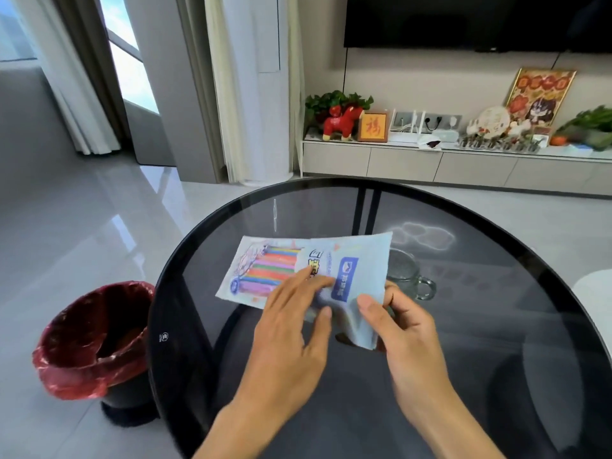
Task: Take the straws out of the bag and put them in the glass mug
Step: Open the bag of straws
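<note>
fingers [371, 304] pinch the bag [308, 270], hiding part of the glass mug [409, 276].

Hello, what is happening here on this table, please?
A person is holding a bag of coloured straws over a round glass table. The right hand pinches the bag's near end, and the left hand rests its fingers on it. The straws are all inside the bag. The glass mug stands behind the bag, with no straws in it.
</note>
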A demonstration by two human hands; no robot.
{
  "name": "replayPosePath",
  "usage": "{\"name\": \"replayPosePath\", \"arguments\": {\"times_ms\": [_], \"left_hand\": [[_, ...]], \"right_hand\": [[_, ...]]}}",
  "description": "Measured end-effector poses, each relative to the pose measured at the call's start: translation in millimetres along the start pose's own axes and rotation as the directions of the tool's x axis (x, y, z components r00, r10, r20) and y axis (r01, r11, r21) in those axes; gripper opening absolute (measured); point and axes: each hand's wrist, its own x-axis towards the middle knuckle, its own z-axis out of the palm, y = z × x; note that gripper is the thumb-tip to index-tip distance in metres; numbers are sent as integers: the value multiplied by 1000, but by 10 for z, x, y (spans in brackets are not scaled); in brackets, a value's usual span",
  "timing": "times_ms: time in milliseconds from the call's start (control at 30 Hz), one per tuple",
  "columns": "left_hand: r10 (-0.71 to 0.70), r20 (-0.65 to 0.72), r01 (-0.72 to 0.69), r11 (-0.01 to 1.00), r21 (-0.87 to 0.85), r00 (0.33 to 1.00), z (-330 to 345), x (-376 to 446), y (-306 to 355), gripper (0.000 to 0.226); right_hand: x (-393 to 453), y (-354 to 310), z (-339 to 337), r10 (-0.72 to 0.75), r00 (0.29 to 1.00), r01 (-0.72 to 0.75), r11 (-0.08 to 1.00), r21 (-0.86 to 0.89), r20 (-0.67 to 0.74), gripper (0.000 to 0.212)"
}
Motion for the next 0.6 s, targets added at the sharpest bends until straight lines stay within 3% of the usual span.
{"name": "replayPosePath", "arguments": {"times_ms": [67, 167, 267, 400, 467, 600], "left_hand": [[-54, -39, 49, 992, -119, 998, -5, -2, 136, 34], [-73, -56, 59, 974, -219, 996, -24, 23, 244, 35], [-83, -27, 73, 963, -261, 996, -7, 27, 306, 38], [-62, -18, 55, 962, -268, 998, -6, 11, 282, 35], [-55, -35, 45, 972, -232, 998, -24, 6, 267, 35], [67, -133, -66, 998, 5, 989, -14, -14, 273, 37]], "right_hand": [[-19, -88, 5, -51, 999, 51, 998, 37, 14, 13], [-37, -160, -32, -15, 998, 5, 983, 183, 55, 15], [-17, -164, -26, -18, 996, 8, 994, 108, 88, 35], [-13, -134, -26, -63, 994, 57, 996, 72, 88, 22], [-22, -109, -27, -85, 990, 79, 995, 56, 111, 25], [-33, -37, -3, -140, 981, 143, 990, -13, 131, 21]]}}
